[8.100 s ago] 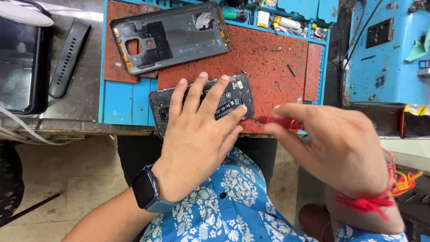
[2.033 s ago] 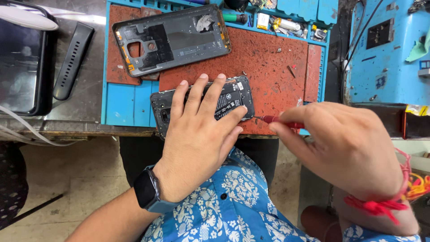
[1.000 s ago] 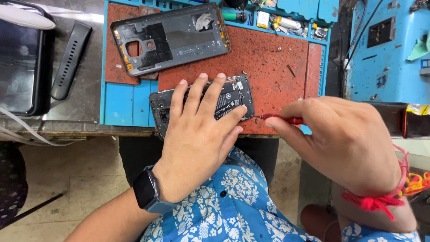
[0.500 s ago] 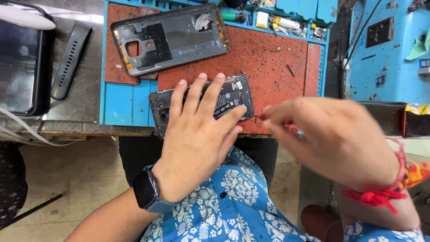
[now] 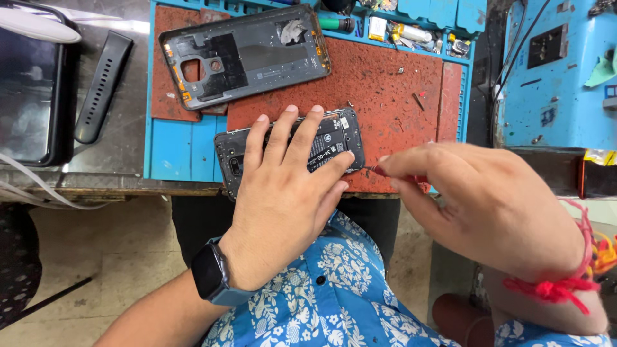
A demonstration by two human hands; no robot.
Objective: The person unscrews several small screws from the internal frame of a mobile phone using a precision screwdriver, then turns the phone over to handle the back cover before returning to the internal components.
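Head view, left hand flat on opened phone, right hand grip pinched shut on red screwdriver.

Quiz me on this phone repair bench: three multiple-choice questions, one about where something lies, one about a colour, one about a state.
1. Where does the removed back cover lie?
A. On the mat, beyond the opened phone
B. On the floor
C. Under the left hand

2. What colour is the thread on the right wrist?
A. Green
B. Red
C. White

3. What is the left hand doing?
A. Hanging free
B. Lifting the strap
C. Pressing flat on the opened phone

Answers: 1 A, the cover rests on the red mat farther from the person. 2 B, the thread is red. 3 C, its fingers spread over the phone while the right hand pinches a red-handled tool.
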